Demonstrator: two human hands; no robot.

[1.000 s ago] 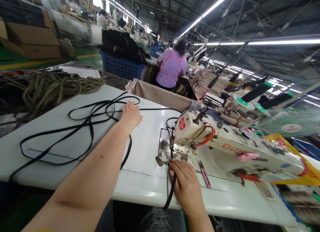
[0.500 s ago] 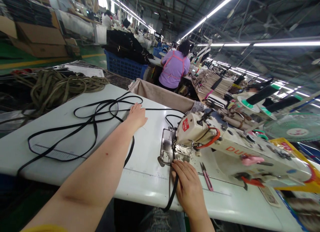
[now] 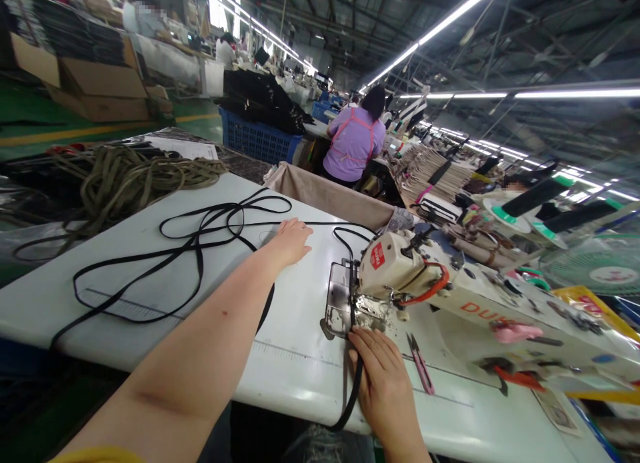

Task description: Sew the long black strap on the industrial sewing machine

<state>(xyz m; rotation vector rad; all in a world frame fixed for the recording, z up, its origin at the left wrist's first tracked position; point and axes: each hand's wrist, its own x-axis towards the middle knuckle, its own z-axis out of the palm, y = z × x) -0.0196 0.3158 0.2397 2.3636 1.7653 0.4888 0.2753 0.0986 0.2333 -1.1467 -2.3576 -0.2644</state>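
- My left hand (image 3: 293, 242) lies flat and open, palm down, pressing the black strap (image 3: 200, 240) against the white table (image 3: 295, 343).
- My right hand (image 3: 385, 380) lies flat by the sewing machine (image 3: 395, 270), fingers stretched out on the strap just before the presser foot; it grips nothing.
- The strap loops across the table to my left, runs under the machine head and hangs off the near edge.
- Pink snips (image 3: 421, 364) lie just right of my right hand.
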